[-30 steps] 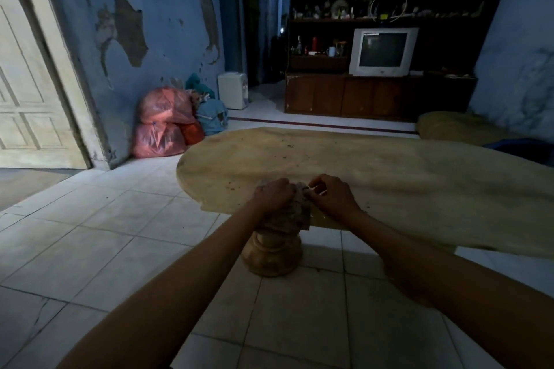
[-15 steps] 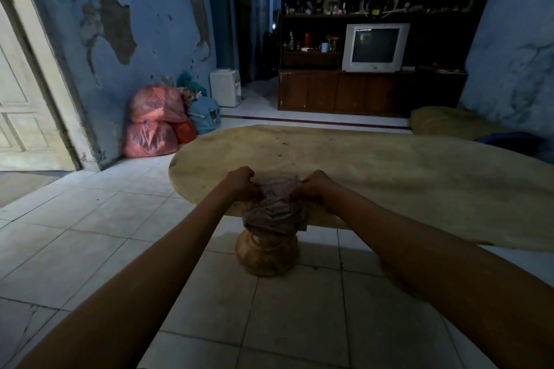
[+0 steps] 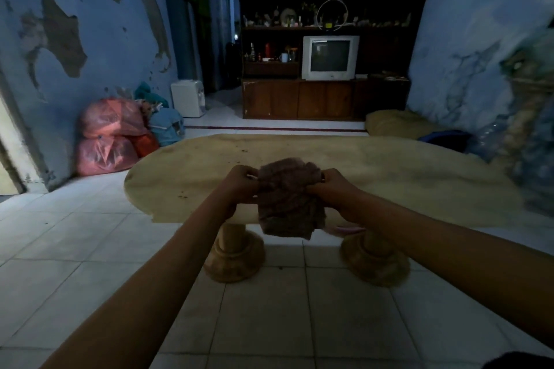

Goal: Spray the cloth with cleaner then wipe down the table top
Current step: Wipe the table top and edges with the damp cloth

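A greyish-pink cloth (image 3: 286, 201) hangs spread in front of the near edge of the low oval beige table top (image 3: 374, 165). My left hand (image 3: 241, 186) grips the cloth's upper left corner and my right hand (image 3: 331, 189) grips its upper right corner, both with curled fingers. The cloth's lower edge droops below the table edge. Dark specks dot the table top. No spray bottle can be made out with certainty; a blurred bluish shape (image 3: 527, 135) stands at the table's far right.
The table rests on two turned pedestal legs (image 3: 235, 257) on a white tiled floor. Pink and blue bags (image 3: 111, 135) lie against the left wall. A dark cabinet with a television (image 3: 329, 57) stands at the back. A cushion (image 3: 395, 126) lies beyond the table.
The cloth went from bunched between my hands to stretched out flat; my hands moved apart and rose slightly. The view shifted right, showing the second table leg.
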